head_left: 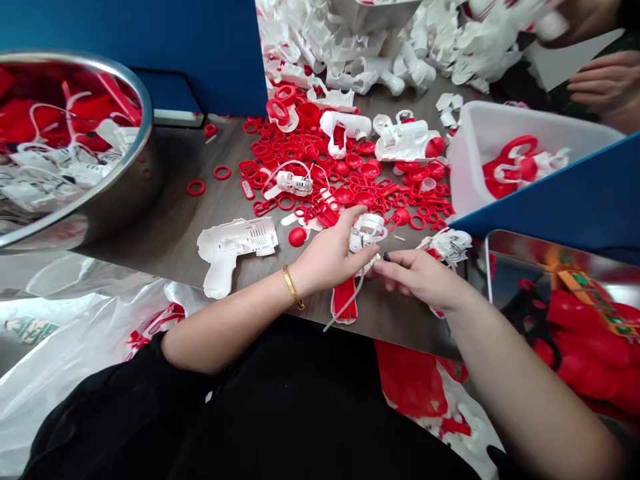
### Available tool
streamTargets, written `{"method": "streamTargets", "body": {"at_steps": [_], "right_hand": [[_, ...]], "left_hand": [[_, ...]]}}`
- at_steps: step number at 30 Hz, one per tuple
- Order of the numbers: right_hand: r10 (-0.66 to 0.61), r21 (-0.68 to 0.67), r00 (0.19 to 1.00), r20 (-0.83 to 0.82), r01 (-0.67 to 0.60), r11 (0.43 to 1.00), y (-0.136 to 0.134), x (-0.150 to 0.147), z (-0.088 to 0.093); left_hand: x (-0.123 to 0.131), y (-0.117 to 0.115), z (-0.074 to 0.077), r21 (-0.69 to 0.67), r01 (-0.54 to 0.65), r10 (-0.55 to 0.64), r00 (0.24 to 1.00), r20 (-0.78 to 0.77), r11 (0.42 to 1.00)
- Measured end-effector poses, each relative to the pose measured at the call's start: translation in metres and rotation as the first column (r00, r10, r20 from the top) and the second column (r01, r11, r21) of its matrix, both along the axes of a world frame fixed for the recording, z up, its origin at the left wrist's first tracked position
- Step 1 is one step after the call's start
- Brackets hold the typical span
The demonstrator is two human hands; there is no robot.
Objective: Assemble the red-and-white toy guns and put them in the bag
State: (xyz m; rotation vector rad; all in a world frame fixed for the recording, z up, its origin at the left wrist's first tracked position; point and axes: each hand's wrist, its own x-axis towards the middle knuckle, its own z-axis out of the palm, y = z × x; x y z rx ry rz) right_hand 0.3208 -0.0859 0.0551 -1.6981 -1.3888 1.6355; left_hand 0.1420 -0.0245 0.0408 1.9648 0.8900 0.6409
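My left hand (336, 257) is closed round a white and red toy gun assembly (345, 300) near the table's front edge. A thin clear tube hangs from it over the red handle. On its right side, my right hand (417, 273) pinches a small black part (386, 256) against the assembly. A white gun-shaped shell half (235, 250) lies to the left of my hands, with a red ball-shaped piece (297, 237) beside it. Behind my hands lies a white mechanism (295, 183) with a tube, on many loose red rings and caps (345, 173).
A steel bowl (145, 133) of parts stands at the left. At the right are a translucent bin (465, 160), a blue divider (550, 193) and a metal tray (489, 267) with red parts. White shells (360, 73) are piled behind. Another person's hand (607, 83) shows at upper right.
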Motion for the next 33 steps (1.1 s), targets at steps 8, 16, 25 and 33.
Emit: {"method": "streamTargets", "body": {"at_steps": [8, 16, 25, 33], "right_hand": [[-0.053, -0.107, 0.996, -0.078, 0.044, 0.993, 0.007, -0.005, 0.001], [0.111, 0.092, 0.934, 0.339, -0.15, 0.984, 0.0, -0.018, 0.01], [0.098, 0.03, 0.954, 0.283, -0.111, 0.993, -0.005, -0.02, 0.008], [-0.096, 0.398, 0.854, 0.511, -0.136, 0.907, -0.006, -0.014, -0.005]], "left_hand": [[-0.012, 0.007, 0.004, -0.003, 0.029, -0.029, 1.0, 0.01, 1.0], [-0.018, 0.001, 0.002, -0.025, 0.088, -0.085, 0.992, 0.092, 0.996], [-0.009, -0.007, -0.002, 0.112, 0.105, -0.118, 0.986, 0.114, 0.988], [-0.006, -0.017, -0.03, 0.491, 0.05, 0.045, 0.983, -0.18, 0.869]]}}
